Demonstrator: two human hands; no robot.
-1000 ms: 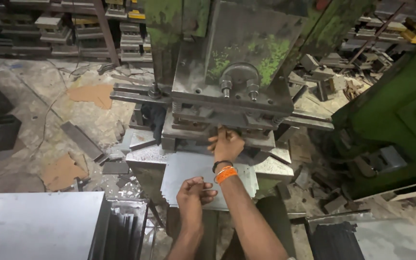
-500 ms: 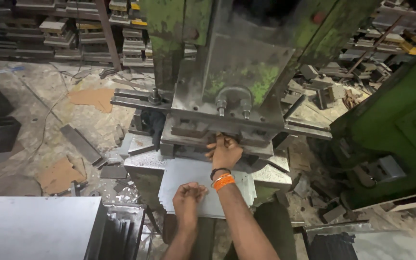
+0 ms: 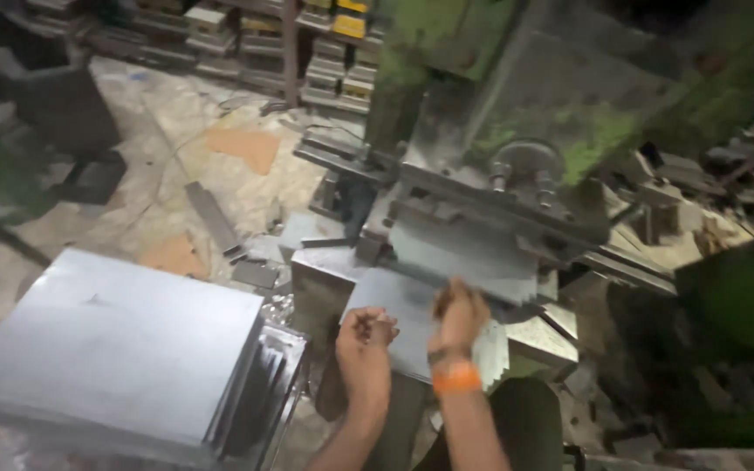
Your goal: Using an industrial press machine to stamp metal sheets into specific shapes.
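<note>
The metal sheet (image 3: pixel 412 318) lies flat on the press bed, its far edge pushed under the die so the green press (image 3: pixel 517 166) can reach it. Your right hand (image 3: pixel 459 316) grips its near edge; your left hand (image 3: pixel 365 342) is loosely curled, holding nothing. A stack of sheets (image 3: pixel 124 349) sits close at your left.

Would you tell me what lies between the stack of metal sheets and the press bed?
In the head view, only a narrow gap of dim floor separates the stack of sheets from the press bed.

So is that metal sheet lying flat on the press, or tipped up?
Flat: the metal sheet lies level on the press bed, under both hands.
</note>
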